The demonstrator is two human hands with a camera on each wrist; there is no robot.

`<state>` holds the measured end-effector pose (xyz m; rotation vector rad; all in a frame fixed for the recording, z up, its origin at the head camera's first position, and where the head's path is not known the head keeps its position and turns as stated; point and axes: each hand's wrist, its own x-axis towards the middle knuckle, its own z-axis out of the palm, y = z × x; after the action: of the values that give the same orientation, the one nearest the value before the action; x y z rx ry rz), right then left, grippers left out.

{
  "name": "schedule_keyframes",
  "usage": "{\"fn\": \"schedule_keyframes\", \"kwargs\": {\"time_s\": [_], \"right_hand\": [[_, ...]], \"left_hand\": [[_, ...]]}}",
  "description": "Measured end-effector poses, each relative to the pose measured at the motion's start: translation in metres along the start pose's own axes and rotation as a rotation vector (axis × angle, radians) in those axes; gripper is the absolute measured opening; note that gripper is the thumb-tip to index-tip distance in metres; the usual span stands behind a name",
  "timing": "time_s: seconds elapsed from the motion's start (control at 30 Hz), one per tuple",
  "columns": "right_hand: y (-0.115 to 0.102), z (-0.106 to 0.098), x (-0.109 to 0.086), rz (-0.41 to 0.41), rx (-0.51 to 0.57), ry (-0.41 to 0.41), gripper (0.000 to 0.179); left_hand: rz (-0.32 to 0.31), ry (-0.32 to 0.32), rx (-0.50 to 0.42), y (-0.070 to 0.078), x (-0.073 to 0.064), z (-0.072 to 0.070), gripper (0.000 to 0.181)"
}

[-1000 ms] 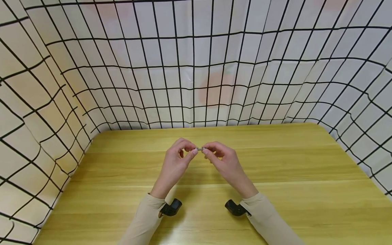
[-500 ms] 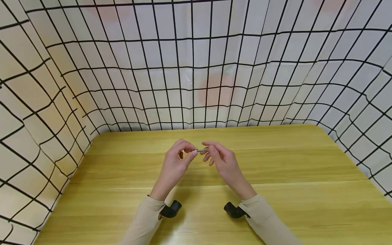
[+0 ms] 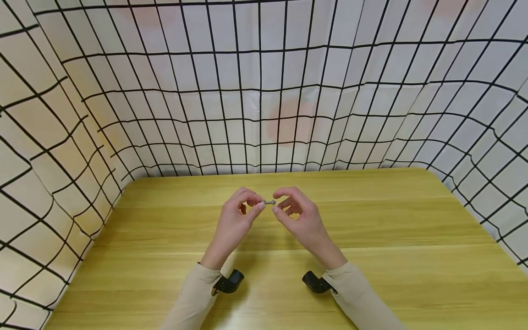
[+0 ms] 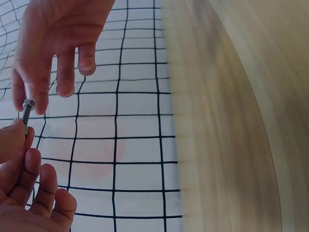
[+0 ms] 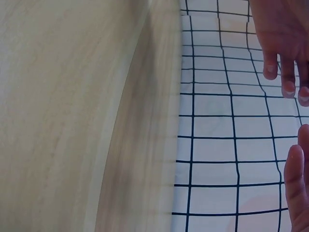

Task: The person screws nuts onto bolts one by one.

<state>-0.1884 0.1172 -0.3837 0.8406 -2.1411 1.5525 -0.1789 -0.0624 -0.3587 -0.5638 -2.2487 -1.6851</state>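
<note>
A small metal bolt lies roughly level between the two hands in the head view. My left hand pinches one end of it between thumb and fingertips. In the left wrist view a hex nut sits at the bolt's free end. My right hand is beside that end, thumb and forefinger parted above and below it, with no clear contact. Its fingers hang near the nut in the left wrist view. The right wrist view shows only parts of both hands at its right edge, and the bolt is out of sight there.
A wooden table lies under both hands. White sheeting with a black grid encloses its back and sides. A black wrist device is on the left wrist, and a similar device on the right.
One second ago the right fingers pinched the bolt's right end; they have since parted from it, the thumb and forefinger now spread around it. The left hand keeps its pinch, almost unmoved.
</note>
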Motion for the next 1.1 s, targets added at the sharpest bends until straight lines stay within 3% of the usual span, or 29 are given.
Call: {"fn": "schedule_keyframes", "kwargs": {"time_s": [0.4, 0.67, 0.9, 1.1], "right_hand": [[-0.005, 0.001, 0.001, -0.008, -0.031, -0.005, 0.019], [-0.001, 0.002, 0.001, 0.058, -0.021, -0.017, 0.014], [0.026, 0.005, -0.003, 0.155, 0.045, -0.008, 0.005], [0.030, 0.005, -0.005, 0.195, 0.054, -0.024, 0.016]], "left_hand": [[-0.014, -0.008, 0.011, 0.001, 0.000, 0.000, 0.006], [-0.001, 0.000, 0.003, 0.003, 0.001, 0.000, 0.004], [0.007, -0.006, 0.015, 0.003, 0.000, 0.001, 0.004], [0.017, -0.005, -0.003, 0.001, 0.000, 0.001, 0.005]]}}
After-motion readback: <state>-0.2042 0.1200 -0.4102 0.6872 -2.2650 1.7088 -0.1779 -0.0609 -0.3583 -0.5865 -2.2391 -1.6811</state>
